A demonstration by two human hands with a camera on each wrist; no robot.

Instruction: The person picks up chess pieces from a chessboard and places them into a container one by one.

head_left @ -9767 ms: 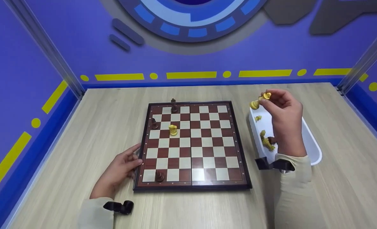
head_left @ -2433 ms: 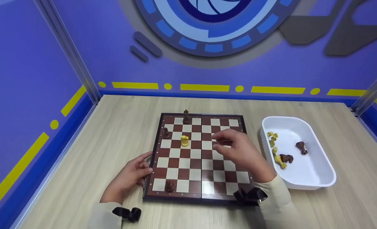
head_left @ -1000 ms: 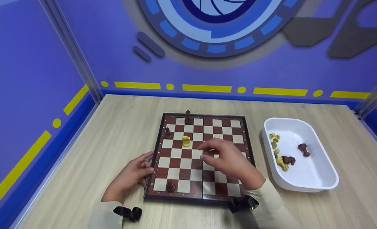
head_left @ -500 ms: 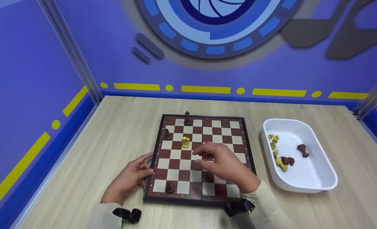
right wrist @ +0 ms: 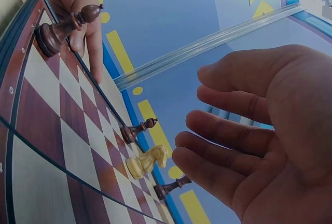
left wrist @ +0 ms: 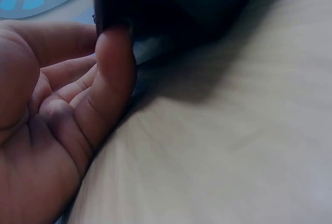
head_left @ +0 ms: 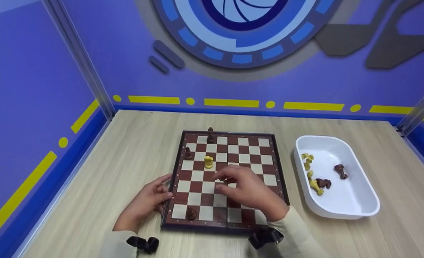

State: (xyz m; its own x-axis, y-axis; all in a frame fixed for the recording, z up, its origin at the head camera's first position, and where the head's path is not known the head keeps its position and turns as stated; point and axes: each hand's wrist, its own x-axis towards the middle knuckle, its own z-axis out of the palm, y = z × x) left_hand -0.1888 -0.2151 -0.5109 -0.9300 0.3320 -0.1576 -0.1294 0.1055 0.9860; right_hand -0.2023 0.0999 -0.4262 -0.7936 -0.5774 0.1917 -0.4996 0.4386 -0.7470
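A brown and cream chessboard [head_left: 241,140] lies on the table. My left hand [head_left: 144,200] touches its left edge with thumb and fingertips. My right hand [head_left: 246,186] hovers above the board's middle, fingers loosely bent and nothing between them; the right wrist view shows its bare palm. Left of it stands a yellow knight [head_left: 208,162], upright and apart from the hand. Three dark pieces also stand on the board: a king [head_left: 210,136] at the far edge, a bishop [head_left: 188,153] at the left edge, and another bishop [right wrist: 62,29] at the near left corner.
Right of the board sits a white tray [head_left: 355,200]. Inside lie several yellow chess pieces [head_left: 316,187] along its left side, a dark knight [head_left: 324,183] and another dark piece [head_left: 340,171]. Blue panels [head_left: 151,82] stand behind and beside the wooden table [head_left: 144,143].
Earlier my right hand held yellow chess pieces over the tray; it is now bare, and has drifted left and nearer across the board. The left hand and standing pieces keep their places.
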